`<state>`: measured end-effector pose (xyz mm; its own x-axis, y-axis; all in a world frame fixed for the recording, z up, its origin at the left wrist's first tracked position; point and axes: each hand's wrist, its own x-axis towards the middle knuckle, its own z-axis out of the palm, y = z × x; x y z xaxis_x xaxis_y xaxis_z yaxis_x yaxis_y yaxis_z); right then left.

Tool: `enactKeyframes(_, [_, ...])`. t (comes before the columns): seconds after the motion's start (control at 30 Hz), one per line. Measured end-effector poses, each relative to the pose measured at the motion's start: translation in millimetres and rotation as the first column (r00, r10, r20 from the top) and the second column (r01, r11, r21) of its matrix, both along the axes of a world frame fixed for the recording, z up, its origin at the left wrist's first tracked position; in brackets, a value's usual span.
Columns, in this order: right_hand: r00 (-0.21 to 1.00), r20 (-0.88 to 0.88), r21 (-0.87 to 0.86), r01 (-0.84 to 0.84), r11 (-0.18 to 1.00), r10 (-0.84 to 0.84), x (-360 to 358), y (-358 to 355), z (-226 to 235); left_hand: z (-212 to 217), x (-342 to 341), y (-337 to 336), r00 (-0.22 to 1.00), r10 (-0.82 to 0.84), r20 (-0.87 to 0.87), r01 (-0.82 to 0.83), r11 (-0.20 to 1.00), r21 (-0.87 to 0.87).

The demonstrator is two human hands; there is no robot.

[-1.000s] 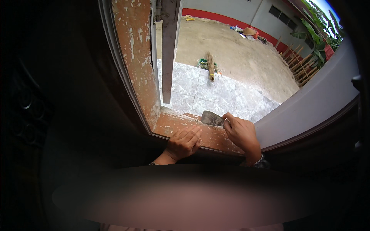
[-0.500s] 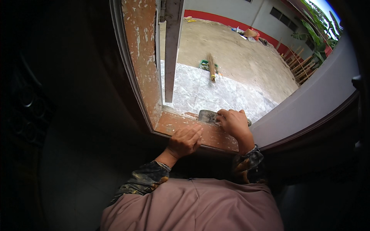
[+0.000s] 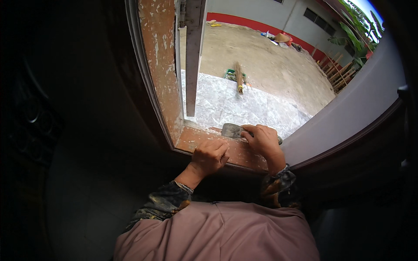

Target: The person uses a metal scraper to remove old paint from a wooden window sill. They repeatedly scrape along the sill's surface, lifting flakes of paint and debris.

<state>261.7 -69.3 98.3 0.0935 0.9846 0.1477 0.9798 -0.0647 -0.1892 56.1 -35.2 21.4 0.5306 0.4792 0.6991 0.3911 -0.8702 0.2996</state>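
Observation:
A paint scraper (image 3: 230,130) with a broad, worn grey blade lies low over the outer edge of the window sill (image 3: 191,138). Its handle is wrapped by my right hand (image 3: 264,141), and the handle's end shows past the fingers on the right. The blade points left. On the inner side of the sill rests my left hand (image 3: 208,157), its fingers curled in; what they hold, if anything, is hidden. Brown paint on the sill is chipped, with pale patches and flakes.
The left frame post (image 3: 159,56) has peeling paint. A narrow grey upright panel (image 3: 192,65) stands just outside it, and a white panel (image 3: 348,104) slants along the right. Outside, a stick broom (image 3: 239,78) lies on pale tiles beside a green dustpan (image 3: 229,75).
The scraper and my right hand have shifted slightly left along the sill. My left hand's fingers, stretched forward before, have curled in.

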Motion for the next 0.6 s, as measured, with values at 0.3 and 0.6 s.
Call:
enactKeyframes(0.3, [0.995, 0.081, 0.007, 0.063, 0.998, -0.064, 5.3, -3.2, 8.3, -1.0, -2.3, 4.0, 0.997, -0.044, 0.058, 0.036, 0.991, 0.132])
enactKeyframes(0.6, [0.997, 0.043, -0.051, 0.065, 0.997, -0.063, 9.0, -2.1, 11.6, -0.6, -1.6, 1.5, 0.998, -0.021, 0.061, 0.015, 0.996, 0.085])
